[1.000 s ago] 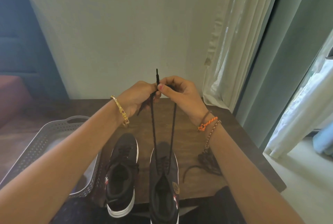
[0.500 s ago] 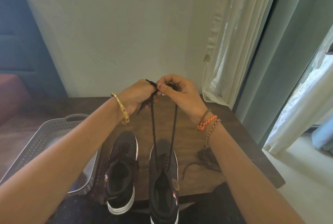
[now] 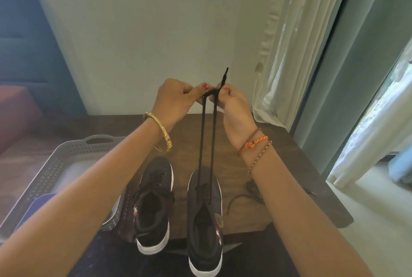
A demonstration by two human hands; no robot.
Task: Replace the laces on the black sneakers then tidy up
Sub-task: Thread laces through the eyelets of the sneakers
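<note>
Two black sneakers with white soles stand side by side at the near edge of the dark wooden table, toes pointing away. The left sneaker is laced. From the right sneaker two strands of a black lace run straight up to my hands. My left hand and my right hand pinch the two lace ends together above the table, thumbs nearly touching. One lace tip sticks up above my right fingers. A loose bundle of dark old lace lies right of the right sneaker, partly hidden by my right forearm.
A grey perforated plastic basket sits on the table's left part, touching the left sneaker's side. A pale wall stands behind the table. White and grey-green curtains hang at the right. A dark sofa is at the left.
My hands have shifted slightly right and reworked their pinch. The lace tip that lay angled left over my fingers now points up above my right hand. The sneakers stay put.
</note>
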